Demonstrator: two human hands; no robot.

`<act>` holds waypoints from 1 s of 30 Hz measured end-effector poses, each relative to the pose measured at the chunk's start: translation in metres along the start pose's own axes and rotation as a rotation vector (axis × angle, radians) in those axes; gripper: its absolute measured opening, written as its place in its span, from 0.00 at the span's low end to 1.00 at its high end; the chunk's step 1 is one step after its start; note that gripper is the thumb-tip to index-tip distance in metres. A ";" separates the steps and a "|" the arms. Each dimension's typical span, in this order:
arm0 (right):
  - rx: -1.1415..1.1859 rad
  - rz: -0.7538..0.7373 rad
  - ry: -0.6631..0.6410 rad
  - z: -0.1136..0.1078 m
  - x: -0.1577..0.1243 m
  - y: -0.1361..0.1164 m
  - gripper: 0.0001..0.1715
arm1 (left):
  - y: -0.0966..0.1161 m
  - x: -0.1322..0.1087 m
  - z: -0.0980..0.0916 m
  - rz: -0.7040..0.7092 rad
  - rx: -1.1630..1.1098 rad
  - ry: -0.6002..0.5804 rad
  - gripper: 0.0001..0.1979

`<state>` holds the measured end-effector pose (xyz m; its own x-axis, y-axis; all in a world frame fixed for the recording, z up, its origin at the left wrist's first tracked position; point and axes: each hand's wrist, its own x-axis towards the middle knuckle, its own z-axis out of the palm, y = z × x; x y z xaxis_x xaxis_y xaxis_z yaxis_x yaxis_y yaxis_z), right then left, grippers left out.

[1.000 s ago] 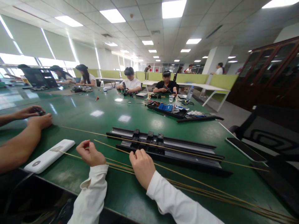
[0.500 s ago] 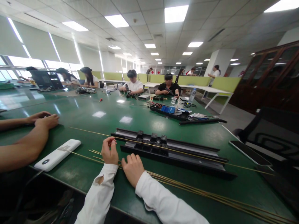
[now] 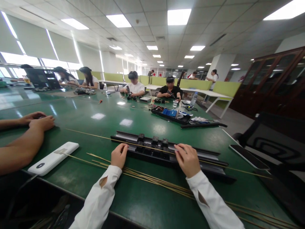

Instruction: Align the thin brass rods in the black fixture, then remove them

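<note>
A long, thin brass-coloured rod (image 3: pixel 152 148) stretches across the black rails in front of me. My left hand (image 3: pixel 119 156) pinches it near the rails' left end, fingers closed. Farther right, my right hand (image 3: pixel 188 159) has thumb and fingertips closed on the same rod. Beneath and behind it lie two long black rails (image 3: pixel 202 153) side by side, with several small black blocks (image 3: pixel 155 140) set around their middle. Nearer to me, a bundle of similar rods (image 3: pixel 152 179) rests on the green table, passing under my right forearm.
On the left lies a white power bank (image 3: pixel 53 159) with a cable. Another person's hands (image 3: pixel 41 122) rest beyond it. A dark phone (image 3: pixel 249 156) sits at the right edge, near a black chair (image 3: pixel 278 143). A black tool tray (image 3: pixel 170 115) and co-workers are across the table.
My right hand has moved right, from above the rod bundle to the rod over the rails. My left hand has shifted slightly right along that rod. The view has turned slightly.
</note>
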<state>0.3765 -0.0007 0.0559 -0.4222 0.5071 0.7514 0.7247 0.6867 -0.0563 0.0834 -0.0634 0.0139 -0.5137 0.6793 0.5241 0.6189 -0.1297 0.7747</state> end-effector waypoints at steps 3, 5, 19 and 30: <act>0.014 0.033 -0.055 -0.005 -0.009 0.035 0.16 | -0.005 0.002 0.003 -0.011 0.000 0.094 0.10; 0.054 -0.004 -0.117 -0.006 -0.014 0.045 0.16 | -0.009 0.004 0.004 -0.004 0.021 0.153 0.10; 0.132 -0.069 -0.204 -0.001 -0.022 0.051 0.14 | -0.029 0.011 0.024 -0.371 -0.517 0.149 0.12; 0.154 -0.047 -0.272 -0.013 -0.018 0.064 0.13 | -0.028 0.012 0.019 -0.432 -0.550 0.135 0.12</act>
<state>0.4375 0.0274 0.0468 -0.5986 0.5797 0.5529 0.6187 0.7730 -0.1406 0.0716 -0.0378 -0.0084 -0.7368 0.6612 0.1415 -0.0284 -0.2393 0.9705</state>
